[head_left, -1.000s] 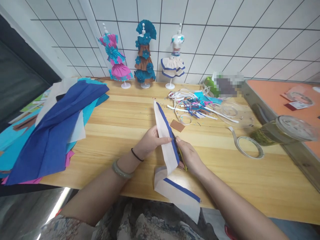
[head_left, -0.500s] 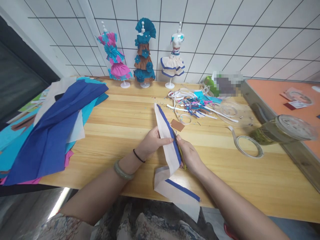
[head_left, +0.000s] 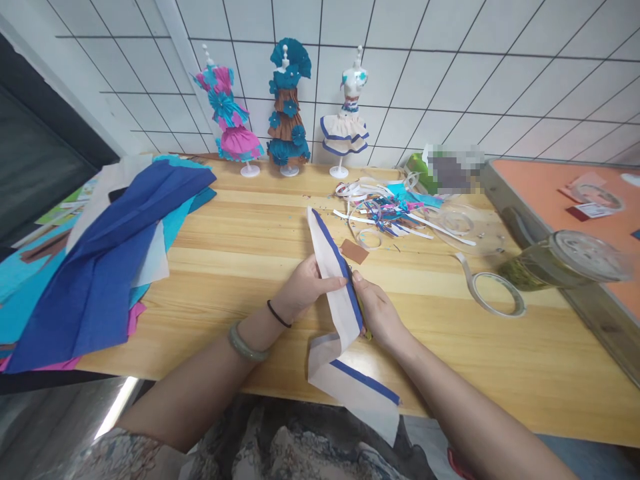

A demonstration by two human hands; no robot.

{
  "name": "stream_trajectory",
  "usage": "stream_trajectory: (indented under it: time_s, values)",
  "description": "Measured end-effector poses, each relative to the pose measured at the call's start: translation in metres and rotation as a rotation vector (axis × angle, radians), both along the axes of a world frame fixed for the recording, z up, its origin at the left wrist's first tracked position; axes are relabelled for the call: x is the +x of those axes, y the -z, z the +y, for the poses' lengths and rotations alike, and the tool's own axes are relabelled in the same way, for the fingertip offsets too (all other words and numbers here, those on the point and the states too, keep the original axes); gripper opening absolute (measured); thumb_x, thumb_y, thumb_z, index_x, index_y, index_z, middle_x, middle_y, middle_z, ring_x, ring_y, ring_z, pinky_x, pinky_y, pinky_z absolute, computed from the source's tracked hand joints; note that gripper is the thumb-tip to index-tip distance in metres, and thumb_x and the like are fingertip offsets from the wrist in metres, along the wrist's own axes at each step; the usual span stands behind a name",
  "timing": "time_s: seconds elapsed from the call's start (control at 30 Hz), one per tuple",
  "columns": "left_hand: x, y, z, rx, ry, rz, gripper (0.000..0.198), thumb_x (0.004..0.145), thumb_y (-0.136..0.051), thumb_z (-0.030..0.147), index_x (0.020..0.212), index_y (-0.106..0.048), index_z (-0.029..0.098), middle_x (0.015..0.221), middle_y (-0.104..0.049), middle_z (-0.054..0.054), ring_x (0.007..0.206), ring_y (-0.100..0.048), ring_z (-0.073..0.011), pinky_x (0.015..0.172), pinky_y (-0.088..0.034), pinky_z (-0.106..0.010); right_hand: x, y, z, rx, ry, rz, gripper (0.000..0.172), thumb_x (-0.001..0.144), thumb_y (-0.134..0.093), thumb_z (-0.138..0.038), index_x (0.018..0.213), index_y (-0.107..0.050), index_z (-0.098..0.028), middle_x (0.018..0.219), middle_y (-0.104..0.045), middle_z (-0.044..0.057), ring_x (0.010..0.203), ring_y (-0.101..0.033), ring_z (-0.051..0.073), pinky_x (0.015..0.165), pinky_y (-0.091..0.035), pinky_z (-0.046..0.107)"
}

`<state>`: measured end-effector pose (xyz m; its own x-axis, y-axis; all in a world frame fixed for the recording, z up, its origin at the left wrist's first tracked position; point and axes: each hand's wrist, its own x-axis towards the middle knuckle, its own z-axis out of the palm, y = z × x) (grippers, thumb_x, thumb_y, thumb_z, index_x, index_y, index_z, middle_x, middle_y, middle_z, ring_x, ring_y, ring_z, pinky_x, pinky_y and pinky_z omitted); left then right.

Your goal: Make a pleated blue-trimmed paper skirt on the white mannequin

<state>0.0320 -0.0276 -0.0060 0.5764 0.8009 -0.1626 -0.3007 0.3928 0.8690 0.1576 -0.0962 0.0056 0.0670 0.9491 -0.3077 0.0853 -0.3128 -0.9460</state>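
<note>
My left hand [head_left: 307,283] pinches a long off-white crepe paper strip [head_left: 327,257] with a blue border, thumb on top and fingers behind it. The strip's upper end points away from me; its lower part folds and hangs over the table's front edge. My right hand [head_left: 380,310] is closed round scissors [head_left: 369,333] with yellow handles, along the strip's blue edge. Their dark blades are mostly hidden by the strip and my fingers. Just beyond the hands, a small brown paper piece [head_left: 355,251] lies on the wooden table [head_left: 240,267].
At the back stand three small dress forms [head_left: 345,127] in paper outfits. Paper scraps [head_left: 395,207] lie in a heap in front of them. To the left is a stack of coloured crepe paper [head_left: 115,247]. A tape roll [head_left: 499,295] and a lidded jar [head_left: 565,260] are at right.
Both hands and the strip stay nearly in place. The scissors' dark blades show slightly less beside the blue edge. The whole view has shifted very slightly.
</note>
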Motion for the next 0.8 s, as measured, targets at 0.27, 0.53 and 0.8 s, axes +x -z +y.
stream_trajectory:
  time_s: [0.27,0.53,0.8]
  values:
    - [-0.0006,0.001,-0.0012,-0.004,-0.008,-0.021,0.05,0.061,-0.078,0.017,0.105,-0.054,0.018,0.086,-0.065,0.0,0.079,-0.06,-0.0141,0.079,-0.047,-0.03,0.0,0.0008,0.0003,0.0,0.013,-0.023,0.059,0.084,-0.034,-0.069,0.053,-0.045,-0.021,0.034,-0.044,-0.002,0.028,-0.04,0.011,0.029,-0.029,0.023]
    - [-0.001,-0.0005,-0.0011,-0.006,-0.015,-0.015,0.049,0.06,-0.079,0.017,0.102,-0.054,0.018,0.086,-0.064,0.0,0.079,-0.059,-0.0139,0.079,-0.046,-0.029,0.0011,0.0025,-0.0003,0.005,0.007,-0.019,0.056,0.085,-0.034,-0.067,0.056,-0.046,-0.02,0.037,-0.046,-0.003,0.029,-0.041,0.01,0.029,-0.03,0.022]
    - [-0.0006,0.0008,-0.0007,0.005,-0.002,-0.015,0.047,0.06,-0.079,0.018,0.099,-0.053,0.017,0.089,-0.065,-0.001,0.081,-0.059,-0.0144,0.079,-0.045,-0.03,0.0015,0.0049,0.0003,0.037,0.007,-0.036,0.053,0.086,-0.034,-0.066,0.061,-0.045,-0.02,0.041,-0.044,-0.004,0.032,-0.04,0.01,0.03,-0.029,0.022]
